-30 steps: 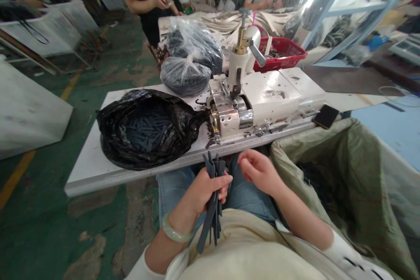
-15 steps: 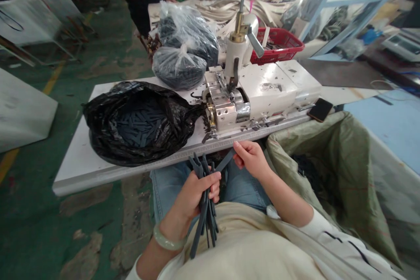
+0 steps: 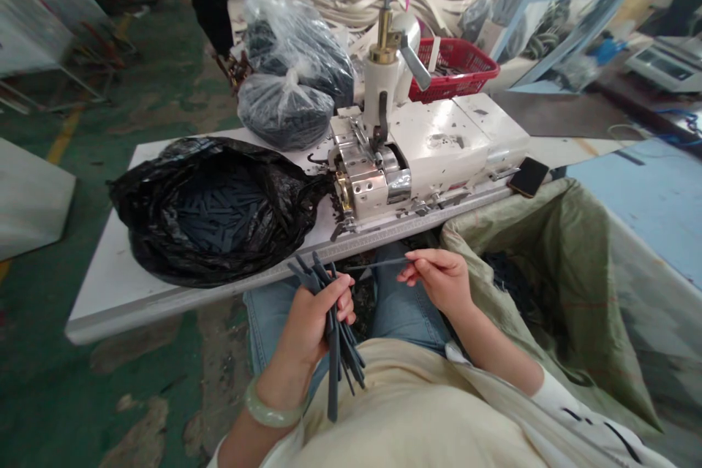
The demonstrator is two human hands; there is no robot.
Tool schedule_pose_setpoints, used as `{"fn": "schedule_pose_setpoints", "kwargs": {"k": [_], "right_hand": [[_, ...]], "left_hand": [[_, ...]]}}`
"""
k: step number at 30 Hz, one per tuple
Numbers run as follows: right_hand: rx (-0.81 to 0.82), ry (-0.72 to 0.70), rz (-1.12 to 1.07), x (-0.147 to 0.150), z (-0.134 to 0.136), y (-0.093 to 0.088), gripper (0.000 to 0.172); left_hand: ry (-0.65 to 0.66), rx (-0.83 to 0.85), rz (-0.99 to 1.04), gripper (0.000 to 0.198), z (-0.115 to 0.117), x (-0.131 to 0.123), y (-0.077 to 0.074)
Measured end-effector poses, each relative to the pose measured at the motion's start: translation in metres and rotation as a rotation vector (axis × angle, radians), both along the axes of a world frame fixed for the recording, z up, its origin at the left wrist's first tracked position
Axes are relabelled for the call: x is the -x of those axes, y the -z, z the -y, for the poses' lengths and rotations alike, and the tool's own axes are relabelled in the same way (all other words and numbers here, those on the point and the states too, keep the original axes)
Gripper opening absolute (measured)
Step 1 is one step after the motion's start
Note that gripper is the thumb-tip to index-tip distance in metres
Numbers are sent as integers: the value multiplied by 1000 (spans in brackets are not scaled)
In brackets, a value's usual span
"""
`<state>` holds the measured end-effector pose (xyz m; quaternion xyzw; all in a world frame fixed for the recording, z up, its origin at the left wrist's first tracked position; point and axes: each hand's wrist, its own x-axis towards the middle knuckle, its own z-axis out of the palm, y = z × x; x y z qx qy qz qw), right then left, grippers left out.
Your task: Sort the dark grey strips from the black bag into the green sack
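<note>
A bunch of dark grey strips (image 3: 336,351) is gripped in my left hand (image 3: 315,318), closed around their middle, with ends fanning out above and below. My right hand (image 3: 442,279) pinches one end of a single thin dark strip (image 3: 381,262), which points left toward the bunch. Both hands are over my lap, in front of the white table edge. Beyond them stands a cream machine (image 3: 378,175) with metal rollers. To its left, an open black plastic bag (image 3: 263,248) holds many similar dark strips (image 3: 224,208).
Clear plastic bags (image 3: 296,110) of dark pieces and a red basket (image 3: 458,66) sit behind the machine. A phone (image 3: 529,176) lies at the table's right. A green woven sack (image 3: 592,292) stands open at my right. Two people are across the work area.
My right hand has moved right and slightly down, drawing the single strip away from the bunch. My left hand has shifted slightly left, and the view has turned a little.
</note>
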<state>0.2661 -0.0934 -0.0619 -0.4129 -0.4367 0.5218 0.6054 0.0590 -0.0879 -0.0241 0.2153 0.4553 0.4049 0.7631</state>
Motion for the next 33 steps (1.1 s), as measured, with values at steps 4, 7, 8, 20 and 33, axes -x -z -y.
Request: {"fn": "schedule_pose_setpoints", "kwargs": {"k": [4,7,8,20,33], "right_hand": [[-205,-50,168,1,4,-12,16],[-263,-121,222,3,5,-14,20],[-265,-141,220,4,5,-13,21],[-268,-215,421,0,15,-11,18],[18,-518,177,12,26,-14,56]], "left_hand": [[-4,14,1,23,-2,-3,0],[-35,-22,-5,20,-2,-4,-3],[-43,-36,-11,21,-3,-4,-4],[-67,-33,-76,24,-6,-3,-3],[-71,-67,-98,19,-6,1,4]]}}
